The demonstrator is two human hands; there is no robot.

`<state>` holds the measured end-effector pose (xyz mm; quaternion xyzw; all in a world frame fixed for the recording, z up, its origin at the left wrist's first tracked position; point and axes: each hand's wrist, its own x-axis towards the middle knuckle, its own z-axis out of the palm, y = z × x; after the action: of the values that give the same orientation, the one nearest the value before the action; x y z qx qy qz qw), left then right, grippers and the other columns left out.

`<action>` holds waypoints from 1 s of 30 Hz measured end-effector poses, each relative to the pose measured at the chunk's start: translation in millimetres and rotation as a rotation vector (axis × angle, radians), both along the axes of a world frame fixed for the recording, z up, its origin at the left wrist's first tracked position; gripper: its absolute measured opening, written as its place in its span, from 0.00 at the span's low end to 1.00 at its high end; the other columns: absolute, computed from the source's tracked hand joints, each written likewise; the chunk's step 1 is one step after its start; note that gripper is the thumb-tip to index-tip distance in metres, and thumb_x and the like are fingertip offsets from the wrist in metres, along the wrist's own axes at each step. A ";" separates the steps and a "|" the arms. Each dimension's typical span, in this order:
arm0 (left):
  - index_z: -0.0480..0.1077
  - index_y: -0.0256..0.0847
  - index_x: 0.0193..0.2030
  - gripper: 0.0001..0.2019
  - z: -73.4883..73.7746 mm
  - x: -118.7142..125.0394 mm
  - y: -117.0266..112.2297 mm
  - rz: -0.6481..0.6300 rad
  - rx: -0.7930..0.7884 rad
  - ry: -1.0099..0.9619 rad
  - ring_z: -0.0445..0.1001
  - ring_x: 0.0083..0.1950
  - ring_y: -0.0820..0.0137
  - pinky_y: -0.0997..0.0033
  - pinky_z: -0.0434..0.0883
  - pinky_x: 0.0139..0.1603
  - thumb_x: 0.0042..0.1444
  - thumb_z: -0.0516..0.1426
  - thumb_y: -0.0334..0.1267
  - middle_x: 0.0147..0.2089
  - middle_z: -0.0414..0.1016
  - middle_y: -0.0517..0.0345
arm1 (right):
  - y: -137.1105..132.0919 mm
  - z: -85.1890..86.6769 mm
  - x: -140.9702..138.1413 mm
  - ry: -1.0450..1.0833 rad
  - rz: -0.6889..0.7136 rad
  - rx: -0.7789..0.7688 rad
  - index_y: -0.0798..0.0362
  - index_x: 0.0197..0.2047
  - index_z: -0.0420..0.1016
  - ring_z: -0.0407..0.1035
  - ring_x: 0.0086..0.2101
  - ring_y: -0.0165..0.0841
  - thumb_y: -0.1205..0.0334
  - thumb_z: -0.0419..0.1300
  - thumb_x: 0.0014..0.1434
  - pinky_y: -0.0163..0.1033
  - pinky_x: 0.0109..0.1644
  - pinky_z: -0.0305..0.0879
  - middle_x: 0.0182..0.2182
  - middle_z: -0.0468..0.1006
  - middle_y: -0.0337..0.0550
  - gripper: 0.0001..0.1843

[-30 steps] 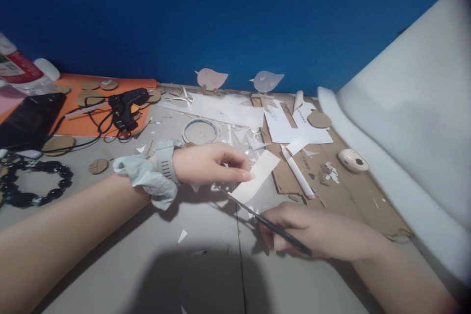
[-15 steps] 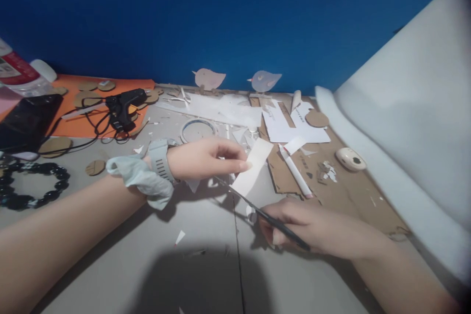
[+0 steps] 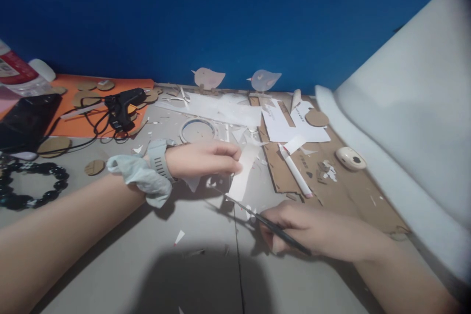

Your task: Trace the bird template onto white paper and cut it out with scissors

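My left hand (image 3: 206, 158) pinches a small white strip of paper (image 3: 244, 171) by its left edge, above the grey table. My right hand (image 3: 301, 228) is closed round the dark handles of a pair of scissors (image 3: 270, 225). The blades point up and left, and their tips lie at the lower end of the paper. A watch and a pale blue scrunchie (image 3: 142, 179) sit on my left wrist. Part of the scissor handles is hidden by my right fingers.
A black glue gun (image 3: 123, 108) with its cord lies on orange paper (image 3: 77, 125) at left. Behind my hands are a tape roll (image 3: 198, 131) and two paper birds (image 3: 209, 78). Cardboard (image 3: 355, 201) bears a white marker (image 3: 297, 171). A beaded bracelet (image 3: 61, 184) lies left.
The paper has turned more upright and shifted slightly left and down, together with my left fingers. The scissors have dropped a little, with their tips now at the paper's lower end.
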<state>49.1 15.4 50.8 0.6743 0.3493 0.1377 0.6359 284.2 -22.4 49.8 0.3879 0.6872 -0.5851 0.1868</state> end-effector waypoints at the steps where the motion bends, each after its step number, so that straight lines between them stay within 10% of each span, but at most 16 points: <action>1: 0.60 0.38 0.25 0.11 -1.2 0.1 0.1 -0.008 0.005 0.008 0.59 0.25 0.78 0.77 0.60 0.28 0.56 0.52 0.40 0.24 0.58 0.66 | -0.1 -0.6 -0.6 0.002 0.007 -0.003 0.54 0.32 0.73 0.59 0.24 0.28 0.46 0.55 0.56 0.32 0.29 0.56 0.22 0.66 0.35 0.18; 30: 0.67 0.36 0.34 0.13 -2.1 -0.6 0.7 0.240 0.156 -0.037 0.60 0.27 0.77 0.76 0.60 0.28 0.56 0.53 0.47 0.26 0.61 0.64 | 0.5 0.7 4.3 0.034 -0.040 0.113 0.53 0.32 0.70 0.65 0.31 0.32 0.48 0.54 0.58 0.33 0.35 0.59 0.28 0.72 0.40 0.17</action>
<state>48.5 16.1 48.7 0.6725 0.4038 0.2517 0.5669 288.6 -21.8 50.5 0.4016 0.7144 -0.5554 0.1411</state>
